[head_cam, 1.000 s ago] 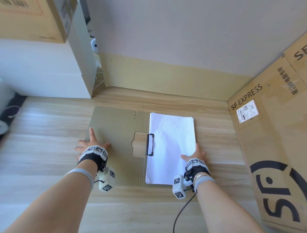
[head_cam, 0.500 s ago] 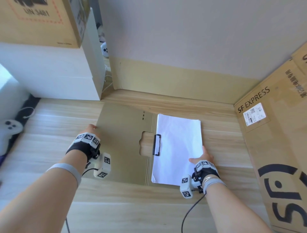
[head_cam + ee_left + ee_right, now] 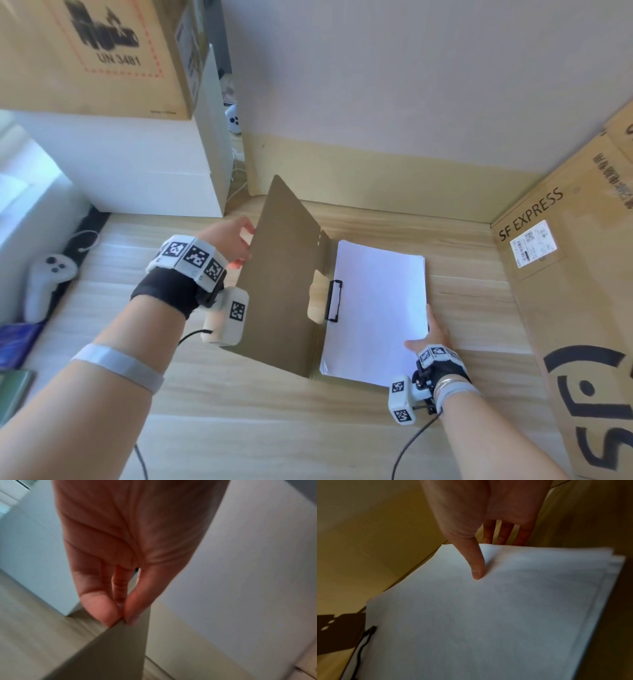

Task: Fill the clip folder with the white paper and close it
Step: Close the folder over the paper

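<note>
A tan clip folder lies open on the wooden floor. Its left cover (image 3: 281,281) stands raised and tilted. My left hand (image 3: 239,245) pinches the cover's outer edge between thumb and fingers, seen close up in the left wrist view, left hand (image 3: 123,619) on cover (image 3: 111,653). A stack of white paper (image 3: 376,308) lies on the folder's right half under a black clip (image 3: 334,300). My right hand (image 3: 428,334) rests at the paper's right edge. Its thumb (image 3: 476,568) presses on the paper (image 3: 488,615) and the straight fingers reach past the edge.
A large SF Express cardboard box (image 3: 565,308) leans close on the right. At back left a white box (image 3: 137,171) carries another cardboard box (image 3: 96,51). A white game controller (image 3: 48,277) lies on the floor at far left. A wall runs behind the folder.
My left hand went from lying flat on the left cover to pinching its outer edge, and has lifted the cover off the floor toward the paper. The right hand stays on the paper.
</note>
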Available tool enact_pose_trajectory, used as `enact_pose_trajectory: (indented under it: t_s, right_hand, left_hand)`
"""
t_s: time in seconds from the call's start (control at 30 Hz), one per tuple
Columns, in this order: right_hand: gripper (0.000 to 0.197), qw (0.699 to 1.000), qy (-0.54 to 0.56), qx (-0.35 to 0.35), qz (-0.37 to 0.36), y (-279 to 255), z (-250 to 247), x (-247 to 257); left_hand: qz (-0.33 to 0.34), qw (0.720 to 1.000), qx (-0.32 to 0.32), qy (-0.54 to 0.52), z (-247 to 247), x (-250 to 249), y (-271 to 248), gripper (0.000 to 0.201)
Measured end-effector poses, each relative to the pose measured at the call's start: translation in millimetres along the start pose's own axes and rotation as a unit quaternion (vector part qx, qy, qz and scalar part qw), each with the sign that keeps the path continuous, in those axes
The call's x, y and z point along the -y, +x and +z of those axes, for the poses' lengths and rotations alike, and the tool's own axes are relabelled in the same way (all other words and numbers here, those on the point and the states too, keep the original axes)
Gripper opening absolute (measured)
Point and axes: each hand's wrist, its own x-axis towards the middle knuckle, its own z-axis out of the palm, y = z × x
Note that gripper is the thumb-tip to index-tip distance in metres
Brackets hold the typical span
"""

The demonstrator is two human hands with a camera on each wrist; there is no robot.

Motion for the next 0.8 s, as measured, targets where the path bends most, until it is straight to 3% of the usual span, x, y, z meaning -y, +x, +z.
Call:
enact_pose_trajectory:
  t_s: [0.1, 0.17, 0.3, 0.47, 0.63, 0.77, 0.8]
  right_hand:
    - [0.095, 0.999, 0.038, 0.022, -0.021, 3.1, 0.6, -6.6]
    - [0.095, 0.995, 0.077, 0.04, -0.039, 7.7, 0.6, -14.6]
    - [0.074, 0.982, 0.171, 0.049, -0.067, -2.0, -3.5, -17.9]
    - [0.046, 0.961, 0.265, 0.067, -0.043, -17.9, -17.8, -12.1]
    - [0.054, 0.904, 0.387, 0.172, 0.055, -28.7, -34.1, -6.3]
    - [0.037, 0.919, 0.362, 0.151, 0.049, -29.6, -42.1, -9.2]
    - [0.042, 0.922, 0.352, 0.155, 0.047, -29.8, -45.1, -10.0]
  left_hand:
    - [0.066, 0.998, 0.01, -0.006, 9.2, -33.1, -17.0, 0.065]
    - [0.091, 0.993, 0.052, -0.05, 21.0, -52.8, -22.3, 0.071]
    - [0.088, 0.977, 0.147, -0.124, 57.0, -88.0, -28.0, 0.067]
    - [0.086, 0.967, 0.197, -0.134, 108.3, -125.9, -31.7, 0.07]
    - [0.124, 0.972, 0.197, -0.025, 163.3, -158.3, -22.7, 0.08]
    - [0.14, 0.973, 0.165, 0.079, 209.2, -174.8, -10.7, 0.083]
    - [0.14, 0.973, 0.155, 0.102, 219.4, -176.7, -9.0, 0.082]
